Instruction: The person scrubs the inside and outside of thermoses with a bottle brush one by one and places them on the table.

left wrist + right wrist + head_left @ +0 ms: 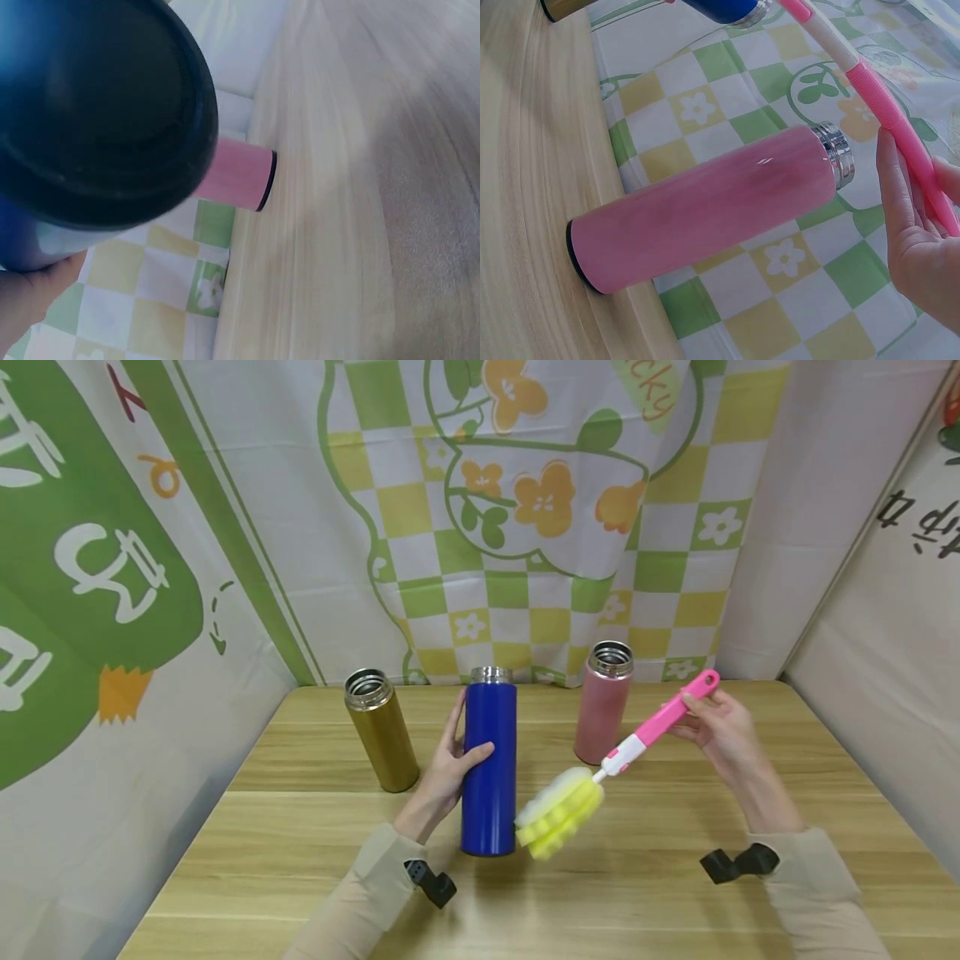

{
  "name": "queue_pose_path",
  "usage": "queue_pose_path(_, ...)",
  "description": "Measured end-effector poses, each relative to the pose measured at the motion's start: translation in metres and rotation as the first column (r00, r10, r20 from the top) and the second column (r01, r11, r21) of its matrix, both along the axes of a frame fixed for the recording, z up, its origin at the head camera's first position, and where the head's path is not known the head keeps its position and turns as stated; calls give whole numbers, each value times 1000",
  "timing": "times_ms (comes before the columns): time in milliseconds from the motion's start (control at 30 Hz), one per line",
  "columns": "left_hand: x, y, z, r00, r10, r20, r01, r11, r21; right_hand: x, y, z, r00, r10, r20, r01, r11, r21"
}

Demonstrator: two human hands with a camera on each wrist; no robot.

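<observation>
My left hand [450, 764] grips a blue thermos bottle [491, 777] from its left side, thumb across the front. The bottle has no lid, and its dark base [97, 112] shows in the left wrist view, raised off the table. My right hand [716, 727] pinches the pink handle of a bottle brush [660, 720] near its looped end. The brush slants down to the left, and its yellow and white sponge head [558, 810] is beside the lower part of the blue bottle. Behind the brush a lidless pink thermos bottle [712, 210] stands upright on the table.
A lidless gold thermos bottle [384, 739] stands to the left of my left hand. All of this is over a wooden table [637, 893]. A checked, flowered curtain [517, 602] hangs along its back edge, with printed cloth on both sides.
</observation>
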State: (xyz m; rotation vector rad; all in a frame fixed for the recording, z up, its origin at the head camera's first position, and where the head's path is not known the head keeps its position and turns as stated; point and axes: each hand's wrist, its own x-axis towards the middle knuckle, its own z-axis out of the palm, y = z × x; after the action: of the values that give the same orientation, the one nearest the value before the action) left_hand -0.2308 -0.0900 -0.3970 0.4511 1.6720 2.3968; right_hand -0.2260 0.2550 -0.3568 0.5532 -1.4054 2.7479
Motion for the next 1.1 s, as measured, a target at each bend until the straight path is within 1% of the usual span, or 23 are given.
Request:
queue_pose_path(133,0,1,-2,1000,22,3,-22,999,-49,0,1,0,1000,-8,1,8,1000,-3)
queue_pose_path(267,1,1,-3,999,47,-21,-49,993,-110,0,2,0,1000,-14,-1,14,1000,-12)
queue_pose_path(367,2,1,-3,998,46,-45,-51,992,-116,0,4,0,1000,-23,2,23,1000,-10)
queue_pose_path(567,5,1,-3,998,-17,-53,13,998,-60,0,8,6,999,-44,31,45,998,-44)
queue_pose_path(733,6,1,-5,994,-77,-73,76,997,-19,-5,9,15,995,-72,63,79,991,-105)
queue_pose_path(867,7,2,-5,994,-90,-60,89,996,-21,-10,8,25,992,-91,87,105,979,-175)
queue_pose_path(967,8,3,-6,995,-89,-50,88,996,-21,-14,7,33,986,-110,126,135,968,-211)
queue_pose_path(1100,7,4,-6,994,-94,-49,93,995,-23,-19,5,42,969,-163,185,202,956,-214)
